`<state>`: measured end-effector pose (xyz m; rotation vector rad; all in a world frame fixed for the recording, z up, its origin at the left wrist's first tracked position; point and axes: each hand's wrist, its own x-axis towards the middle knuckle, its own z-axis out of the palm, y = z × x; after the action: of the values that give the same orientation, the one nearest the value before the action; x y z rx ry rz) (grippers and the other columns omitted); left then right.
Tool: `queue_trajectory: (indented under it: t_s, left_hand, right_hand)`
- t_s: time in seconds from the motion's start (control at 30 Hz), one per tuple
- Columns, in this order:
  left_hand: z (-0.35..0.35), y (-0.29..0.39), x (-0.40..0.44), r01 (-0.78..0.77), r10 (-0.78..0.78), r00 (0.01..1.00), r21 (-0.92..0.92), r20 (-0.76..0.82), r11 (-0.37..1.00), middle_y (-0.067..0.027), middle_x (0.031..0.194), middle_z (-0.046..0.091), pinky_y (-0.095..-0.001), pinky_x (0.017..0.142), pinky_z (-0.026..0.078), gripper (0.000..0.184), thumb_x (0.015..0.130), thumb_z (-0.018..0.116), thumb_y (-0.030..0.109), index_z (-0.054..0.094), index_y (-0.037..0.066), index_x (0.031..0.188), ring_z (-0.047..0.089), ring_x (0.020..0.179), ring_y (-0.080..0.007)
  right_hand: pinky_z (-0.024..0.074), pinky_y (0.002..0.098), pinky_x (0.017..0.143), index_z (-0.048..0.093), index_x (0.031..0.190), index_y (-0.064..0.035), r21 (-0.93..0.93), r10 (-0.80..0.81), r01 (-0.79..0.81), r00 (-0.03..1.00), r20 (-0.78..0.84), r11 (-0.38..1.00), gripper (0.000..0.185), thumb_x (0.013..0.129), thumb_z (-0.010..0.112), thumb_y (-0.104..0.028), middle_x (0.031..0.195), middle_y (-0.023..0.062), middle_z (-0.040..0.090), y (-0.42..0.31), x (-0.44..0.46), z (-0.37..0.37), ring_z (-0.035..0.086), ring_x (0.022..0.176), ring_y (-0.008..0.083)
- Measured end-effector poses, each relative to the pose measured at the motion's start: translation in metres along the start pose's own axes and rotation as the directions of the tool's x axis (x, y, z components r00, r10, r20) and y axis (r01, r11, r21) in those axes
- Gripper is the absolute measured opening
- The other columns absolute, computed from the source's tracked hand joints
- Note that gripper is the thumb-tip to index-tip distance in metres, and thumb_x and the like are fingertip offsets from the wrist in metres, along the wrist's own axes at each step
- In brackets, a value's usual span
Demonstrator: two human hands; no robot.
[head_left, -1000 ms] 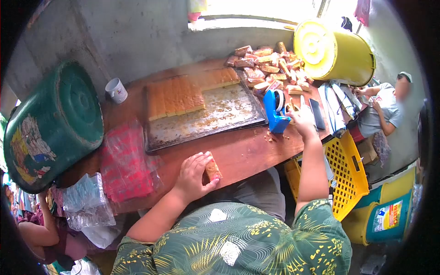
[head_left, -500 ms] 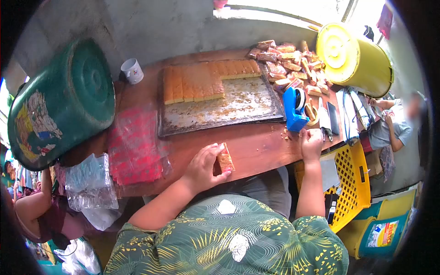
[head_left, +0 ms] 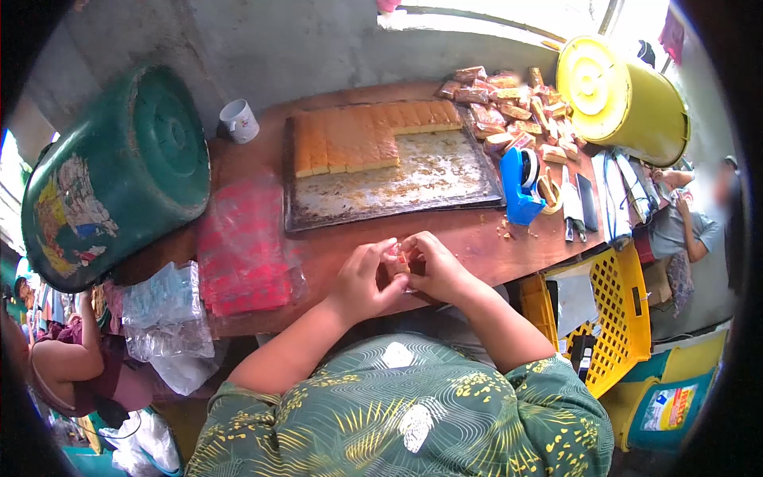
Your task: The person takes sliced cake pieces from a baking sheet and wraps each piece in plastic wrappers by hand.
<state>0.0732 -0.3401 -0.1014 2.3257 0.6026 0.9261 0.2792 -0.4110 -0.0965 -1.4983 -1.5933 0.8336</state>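
Observation:
A small wrapped slice of cake (head_left: 402,263) is held up near the front edge of the table, between both hands. My left hand (head_left: 363,278) closes on its left side with thumb and fingers. From the other side, my right hand (head_left: 443,272) pinches the same slice, its fingertips touching the wrapper. Whether any tape is in the right fingers is too small to make out. Beyond them lies a dark baking tray (head_left: 453,171) bearing a sponge cake (head_left: 342,147) cut into bars. To the right stands a blue tape dispenser (head_left: 520,195).
Wrapped slices (head_left: 520,107) are heaped at the back right beside a yellow bucket (head_left: 636,103). Red-printed plastic wrappers (head_left: 242,250) lie on the left, near a green bin (head_left: 119,179) and a white mug (head_left: 239,122). A yellow crate (head_left: 628,318) sits low right. Other people are at both sides.
My right hand has come left from beside the tape dispenser to the wrapped slice. My left hand still holds the slice, now slightly raised and turned. The view has shifted a little.

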Motion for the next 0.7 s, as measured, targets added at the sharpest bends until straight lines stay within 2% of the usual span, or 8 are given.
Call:
queue_trajectory:
  t_s: [0.23,0.33,0.4,0.43,0.47,0.53,0.6,0.7]
  left_hand:
    - [0.016,-0.027,0.032,0.217,-0.242,0.965,-0.210,-0.101,0.953,-0.0141,0.118,0.059,-0.0360,0.082,0.057,0.056,0.090,0.066,-0.002,0.054,0.012,0.143,0.065,0.096,-0.0247]
    - [0.009,-0.038,0.038,0.091,-0.120,0.968,-0.137,-0.221,0.986,-0.0154,0.119,0.061,-0.0384,0.087,0.056,0.043,0.088,0.068,-0.001,0.062,0.008,0.130,0.064,0.101,-0.0287]
    - [0.002,-0.041,0.036,0.030,-0.043,0.961,-0.053,-0.275,0.998,-0.0155,0.117,0.062,-0.0412,0.091,0.055,0.036,0.086,0.070,0.001,0.066,0.007,0.121,0.063,0.104,-0.0314]
    - [-0.001,-0.045,0.035,0.000,0.004,0.954,0.013,-0.301,1.000,-0.0153,0.115,0.063,-0.0427,0.093,0.054,0.033,0.085,0.071,0.002,0.067,0.007,0.118,0.063,0.105,-0.0326]
    - [-0.004,-0.047,0.035,-0.025,0.050,0.944,0.079,-0.327,0.997,-0.0151,0.113,0.063,-0.0441,0.095,0.053,0.030,0.085,0.072,0.004,0.068,0.007,0.114,0.063,0.107,-0.0338]
    - [-0.007,-0.041,0.036,0.000,0.030,0.953,0.098,-0.303,0.995,-0.0143,0.111,0.065,-0.0475,0.101,0.049,0.028,0.083,0.073,0.007,0.068,0.008,0.111,0.061,0.111,-0.0360]
    - [-0.002,-0.041,0.039,-0.048,0.080,0.954,0.115,-0.289,0.992,-0.0143,0.112,0.065,-0.0475,0.102,0.049,0.027,0.083,0.073,0.007,0.068,0.008,0.111,0.061,0.112,-0.0361]
    - [0.002,-0.048,0.043,-0.053,0.077,0.969,0.107,-0.235,0.993,-0.0145,0.111,0.065,-0.0485,0.102,0.048,0.024,0.082,0.073,0.010,0.069,0.008,0.106,0.061,0.113,-0.0365]
  right_hand:
    - [0.0482,0.0483,0.109,0.046,0.152,-0.0037,-0.297,-0.155,0.204,0.971,0.179,0.933,0.097,0.070,0.093,-0.026,0.137,0.0233,0.059,-0.019,0.007,-0.012,0.057,0.127,0.0409]
    - [0.0539,0.0444,0.098,0.055,0.144,-0.0055,-0.343,0.130,0.014,0.911,0.391,0.939,0.084,0.072,0.093,-0.025,0.125,0.0194,0.061,-0.063,0.015,-0.039,0.063,0.114,0.0349]
    - [0.0559,0.0406,0.086,0.071,0.111,-0.0030,-0.316,-0.068,0.211,0.910,0.409,0.925,0.044,0.071,0.088,-0.009,0.104,0.0127,0.066,-0.048,0.026,-0.068,0.067,0.097,0.0291]
    - [0.0552,0.0346,0.082,0.072,0.106,-0.0049,-0.118,0.030,0.009,0.945,0.324,0.993,0.032,0.075,0.082,-0.003,0.095,0.0087,0.069,-0.041,0.036,-0.089,0.067,0.087,0.0241]
    - [0.0540,0.0304,0.075,0.072,0.105,-0.0061,-0.298,-0.147,0.119,0.987,-0.072,0.947,0.022,0.085,0.075,-0.001,0.093,0.0065,0.071,-0.036,0.040,-0.107,0.067,0.083,0.0169]
    - [0.0529,0.0282,0.071,0.071,0.105,-0.0066,0.162,-0.121,0.300,0.737,-0.665,0.940,0.012,0.093,0.070,-0.003,0.093,0.0054,0.070,-0.028,0.063,-0.136,0.067,0.085,0.0120]
    - [0.0587,0.0287,0.074,0.071,0.096,-0.0018,0.150,-0.039,0.241,0.635,-0.771,0.959,0.011,0.095,0.077,-0.011,0.092,0.0042,0.070,-0.030,0.074,-0.158,0.069,0.084,0.0134]
    - [0.0565,0.0367,0.086,0.074,0.095,-0.0060,-0.432,-0.359,0.121,0.771,-0.526,0.894,0.014,0.088,0.082,-0.015,0.103,0.0105,0.070,-0.048,0.104,-0.130,0.066,0.102,0.0243]
